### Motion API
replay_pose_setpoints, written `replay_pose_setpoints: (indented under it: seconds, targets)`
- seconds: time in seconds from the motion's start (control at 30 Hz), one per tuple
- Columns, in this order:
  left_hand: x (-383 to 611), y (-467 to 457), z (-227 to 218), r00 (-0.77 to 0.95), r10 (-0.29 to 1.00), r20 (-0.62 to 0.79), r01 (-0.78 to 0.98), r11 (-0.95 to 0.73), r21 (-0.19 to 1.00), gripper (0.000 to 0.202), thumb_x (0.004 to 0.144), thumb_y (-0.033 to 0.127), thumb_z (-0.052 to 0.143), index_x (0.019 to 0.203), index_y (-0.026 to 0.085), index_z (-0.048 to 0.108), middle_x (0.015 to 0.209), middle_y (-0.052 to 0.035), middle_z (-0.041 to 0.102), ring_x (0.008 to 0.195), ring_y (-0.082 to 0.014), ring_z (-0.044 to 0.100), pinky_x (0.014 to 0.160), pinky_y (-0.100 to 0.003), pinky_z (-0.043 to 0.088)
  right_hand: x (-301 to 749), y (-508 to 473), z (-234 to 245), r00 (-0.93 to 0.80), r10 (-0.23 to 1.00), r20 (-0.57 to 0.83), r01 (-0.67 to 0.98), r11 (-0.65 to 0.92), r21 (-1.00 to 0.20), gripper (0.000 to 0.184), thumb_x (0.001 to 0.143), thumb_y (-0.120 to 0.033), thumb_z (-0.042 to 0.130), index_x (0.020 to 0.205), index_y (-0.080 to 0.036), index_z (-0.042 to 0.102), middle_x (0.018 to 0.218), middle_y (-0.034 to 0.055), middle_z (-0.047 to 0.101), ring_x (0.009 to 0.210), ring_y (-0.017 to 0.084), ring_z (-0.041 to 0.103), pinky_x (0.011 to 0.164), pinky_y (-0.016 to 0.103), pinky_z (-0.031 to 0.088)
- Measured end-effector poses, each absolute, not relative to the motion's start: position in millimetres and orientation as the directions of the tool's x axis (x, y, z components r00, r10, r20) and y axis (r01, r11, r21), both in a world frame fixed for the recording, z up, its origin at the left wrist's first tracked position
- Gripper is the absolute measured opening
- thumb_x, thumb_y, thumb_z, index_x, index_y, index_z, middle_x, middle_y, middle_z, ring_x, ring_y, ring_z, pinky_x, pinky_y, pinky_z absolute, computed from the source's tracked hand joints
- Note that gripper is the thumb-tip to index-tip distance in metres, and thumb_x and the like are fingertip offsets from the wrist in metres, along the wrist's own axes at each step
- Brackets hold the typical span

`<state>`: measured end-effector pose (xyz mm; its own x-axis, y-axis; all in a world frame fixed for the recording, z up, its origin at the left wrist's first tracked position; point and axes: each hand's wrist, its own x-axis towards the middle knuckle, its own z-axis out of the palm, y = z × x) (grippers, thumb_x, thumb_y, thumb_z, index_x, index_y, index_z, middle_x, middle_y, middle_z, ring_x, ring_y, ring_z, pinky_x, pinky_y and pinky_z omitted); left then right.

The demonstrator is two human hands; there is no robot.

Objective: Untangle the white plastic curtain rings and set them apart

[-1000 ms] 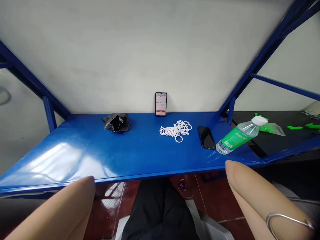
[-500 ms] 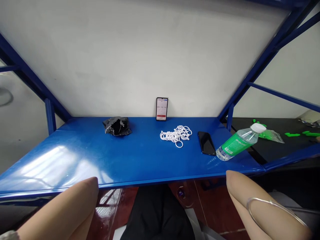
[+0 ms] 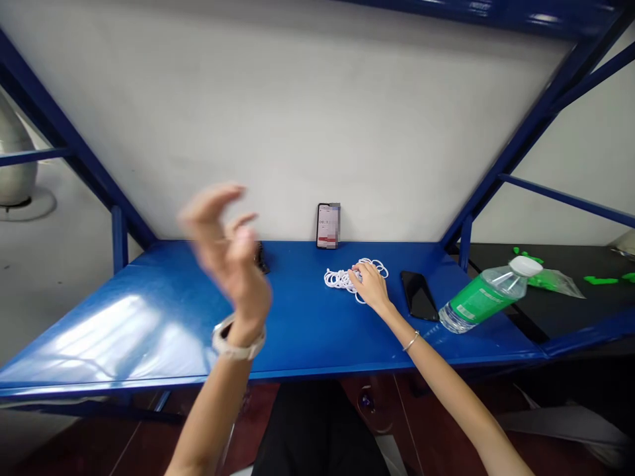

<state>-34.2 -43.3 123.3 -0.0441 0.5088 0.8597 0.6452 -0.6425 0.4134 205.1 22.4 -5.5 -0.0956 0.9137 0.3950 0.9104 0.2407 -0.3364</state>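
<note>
My left hand [image 3: 225,248] is raised over the left part of the blue table, smeared by motion. Its fingers are curved and apart, with nothing between them. Behind it, a black plastic bag [image 3: 262,259] is mostly hidden; only its right edge shows. My right hand [image 3: 368,281] rests on a loose pile of white plastic rings [image 3: 338,279], touching its right side. The fingers reach out over the rings, and their tips are partly lost among them. No ring is lifted off the table.
A phone [image 3: 328,226] showing a timer leans upright against the wall. Right of the rings lie a black phone [image 3: 419,295] and a tilted water bottle [image 3: 483,297] with a green label. Blue frame bars [image 3: 496,158] flank the table [image 3: 307,337]. Green pieces [image 3: 600,280] lie on the black table beyond.
Both forearms have come up from below the table edge. My right hand has reached the white rings; my left hand has risen in front of the black bag. The view has shifted slightly.
</note>
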Motion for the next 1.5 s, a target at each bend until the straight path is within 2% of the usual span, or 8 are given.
replay_pose_setpoints:
  seconds: [0.07, 0.17, 0.37, 0.73, 1.03, 1.17, 1.37, 1.5]
  targets:
    - [-18, -15, 98, -0.176, 0.571, 0.802, 0.554, -0.616, 0.56, 0.032, 0.1, 0.022, 0.036, 0.13, 0.026, 0.045, 0.131, -0.0099, 0.055, 0.12, -0.0218, 0.056, 0.092, -0.042, 0.055, 198, 33, -16, -0.125, 0.938, 0.322, 0.94, 0.216, -0.265, 0.024, 0.096, -0.036, 0.054, 0.1, -0.017, 0.068, 0.107, 0.0137, 0.07, 0.109, 0.031, 0.061, 0.09, 0.04, 0.047]
    - [10, 26, 41, -0.012, 0.806, 0.592, 0.55, -0.489, 0.677, 0.02, 0.09, 0.016, 0.048, 0.109, 0.019, 0.056, 0.111, -0.0092, 0.063, 0.107, -0.0236, 0.06, 0.089, -0.04, 0.053, 190, 41, -19, -0.2, 0.942, 0.269, 0.941, 0.262, -0.216, 0.023, 0.097, -0.032, 0.052, 0.104, -0.016, 0.067, 0.105, 0.0138, 0.069, 0.1, 0.027, 0.063, 0.086, 0.037, 0.047]
    - [41, 42, -34, 0.391, 0.852, 0.348, 0.679, -0.523, 0.515, 0.023, 0.095, 0.022, 0.046, 0.114, 0.018, 0.058, 0.115, -0.0111, 0.062, 0.107, -0.0258, 0.06, 0.093, -0.041, 0.048, 195, 54, -24, -0.309, 0.902, 0.301, 0.857, 0.401, -0.323, 0.021, 0.091, -0.01, 0.049, 0.099, -0.017, 0.067, 0.102, 0.0105, 0.069, 0.098, 0.024, 0.064, 0.088, 0.035, 0.047]
    - [31, 46, -48, 0.356, 0.843, 0.405, 0.487, -0.537, 0.689, 0.026, 0.089, 0.013, 0.048, 0.112, 0.018, 0.058, 0.085, -0.0033, 0.065, 0.079, -0.0178, 0.061, 0.078, -0.031, 0.05, 200, 46, -30, -0.208, 0.852, 0.48, 0.683, 0.478, -0.552, 0.017, 0.092, -0.02, 0.052, 0.093, -0.02, 0.069, 0.093, 0.0075, 0.073, 0.092, 0.025, 0.065, 0.089, 0.042, 0.046]
    - [30, 31, -32, 0.228, 0.863, 0.451, 0.372, -0.506, 0.779, 0.019, 0.09, 0.032, 0.056, 0.1, 0.016, 0.062, 0.096, -0.0063, 0.067, 0.08, -0.0156, 0.06, 0.075, -0.028, 0.049, 193, 34, -25, -0.197, 0.884, 0.423, 0.371, 0.467, -0.803, 0.029, 0.094, -0.038, 0.052, 0.111, -0.023, 0.071, 0.114, 0.0079, 0.075, 0.107, 0.024, 0.069, 0.096, 0.04, 0.052]
    - [19, 27, -26, 0.37, 0.883, 0.29, 0.176, -0.373, 0.911, 0.036, 0.092, 0.047, 0.056, 0.107, 0.015, 0.063, 0.09, -0.0056, 0.067, 0.073, -0.0138, 0.061, 0.068, -0.025, 0.048, 188, 25, -19, -0.28, 0.883, 0.377, 0.305, 0.454, -0.837, 0.035, 0.096, -0.041, 0.05, 0.122, -0.024, 0.067, 0.126, 0.0087, 0.07, 0.116, 0.025, 0.065, 0.102, 0.042, 0.048]
    - [-3, 29, -16, 0.542, 0.83, 0.131, -0.015, -0.147, 0.989, 0.053, 0.083, 0.065, 0.064, 0.081, 0.013, 0.059, 0.069, -0.0006, 0.058, 0.055, -0.0084, 0.05, 0.057, -0.023, 0.04, 179, 13, -16, -0.37, 0.9, 0.229, 0.041, 0.262, -0.964, 0.045, 0.09, -0.046, 0.062, 0.128, -0.025, 0.057, 0.087, 0.0024, 0.069, 0.082, 0.018, 0.065, 0.078, 0.033, 0.05]
    - [-4, 28, -9, 0.685, 0.727, 0.036, -0.016, -0.034, 0.999, 0.055, 0.087, 0.067, 0.057, 0.076, 0.013, 0.058, 0.053, 0.0025, 0.051, 0.047, -0.0077, 0.044, 0.054, -0.024, 0.036, 174, 13, -14, -0.367, 0.928, 0.072, -0.231, -0.016, -0.973, 0.042, 0.086, -0.048, 0.064, 0.119, -0.023, 0.058, 0.058, -0.0069, 0.048, 0.054, 0.01, 0.044, 0.055, 0.024, 0.034]
